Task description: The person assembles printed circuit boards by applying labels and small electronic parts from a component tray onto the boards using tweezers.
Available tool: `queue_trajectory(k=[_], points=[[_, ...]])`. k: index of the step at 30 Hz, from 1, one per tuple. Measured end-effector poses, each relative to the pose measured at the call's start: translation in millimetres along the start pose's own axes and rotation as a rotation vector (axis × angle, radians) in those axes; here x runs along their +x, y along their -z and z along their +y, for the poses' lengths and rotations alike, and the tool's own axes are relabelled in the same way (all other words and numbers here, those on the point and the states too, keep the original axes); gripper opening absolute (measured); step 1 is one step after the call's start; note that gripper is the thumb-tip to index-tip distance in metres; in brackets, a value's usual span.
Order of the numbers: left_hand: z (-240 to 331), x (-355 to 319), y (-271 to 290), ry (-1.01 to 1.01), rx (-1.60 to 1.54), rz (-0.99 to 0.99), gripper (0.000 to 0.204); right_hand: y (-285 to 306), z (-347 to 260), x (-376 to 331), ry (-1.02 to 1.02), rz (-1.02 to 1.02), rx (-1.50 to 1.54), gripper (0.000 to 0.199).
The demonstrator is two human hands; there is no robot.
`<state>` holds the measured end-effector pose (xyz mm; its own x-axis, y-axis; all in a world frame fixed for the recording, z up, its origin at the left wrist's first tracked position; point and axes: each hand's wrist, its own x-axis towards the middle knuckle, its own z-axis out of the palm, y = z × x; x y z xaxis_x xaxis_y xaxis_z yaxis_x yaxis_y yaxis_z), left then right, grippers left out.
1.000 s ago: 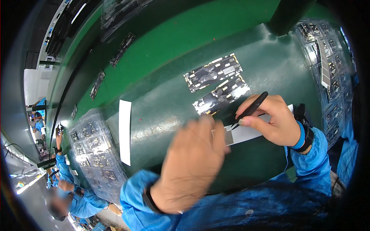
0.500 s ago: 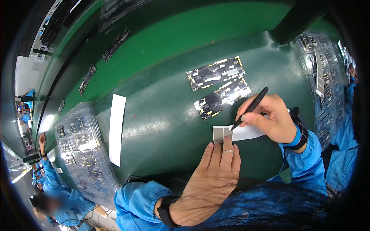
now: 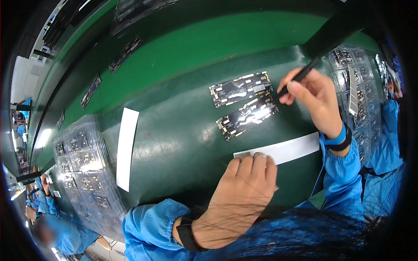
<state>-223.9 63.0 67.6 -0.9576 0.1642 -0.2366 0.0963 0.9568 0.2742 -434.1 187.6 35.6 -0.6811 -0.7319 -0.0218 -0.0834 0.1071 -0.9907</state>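
My right hand (image 3: 317,96) is closed around a black pen-shaped tool (image 3: 305,72). The tool's tip points down by the right edge of two black circuit boards, the upper board (image 3: 239,90) and the lower board (image 3: 247,116), which lie one behind the other. Whether anything clings to the tip is too small to tell. My left hand (image 3: 241,195) rests with curled fingers over the left end of a white label strip (image 3: 296,147). A bit of grey shows at that end; the fingertips are hidden.
Another white strip (image 3: 127,150) lies at left. Clear trays of boards stand at left (image 3: 89,174) and right (image 3: 365,100), the right one with a label strip (image 3: 353,91) on it. More boards (image 3: 125,54) lie along the far-left green surface. Co-workers in blue sit at both sides.
My right hand has lifted the tool off the label strip and moved it away to the boards. My left fingers have curled from flat, and less of the grey end shows.
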Motion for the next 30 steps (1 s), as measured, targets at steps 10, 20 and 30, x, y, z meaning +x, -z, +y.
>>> queue_trajectory(k=[10, 20, 30], points=[[-29, 36, -20, 0.145, -0.118, 0.334, 0.071, 1, 29, 39, -0.015, -0.114, 0.005, 0.020], [-21, 39, -14, 0.186, -0.040, 0.195, 0.072, -5, 28, 36, -0.047, -0.175, 0.053, 0.018], [-21, 42, -18, 0.199, 0.049, 0.182, 0.071, -4, 31, 33, -0.065, -0.151, 0.041, 0.019]])
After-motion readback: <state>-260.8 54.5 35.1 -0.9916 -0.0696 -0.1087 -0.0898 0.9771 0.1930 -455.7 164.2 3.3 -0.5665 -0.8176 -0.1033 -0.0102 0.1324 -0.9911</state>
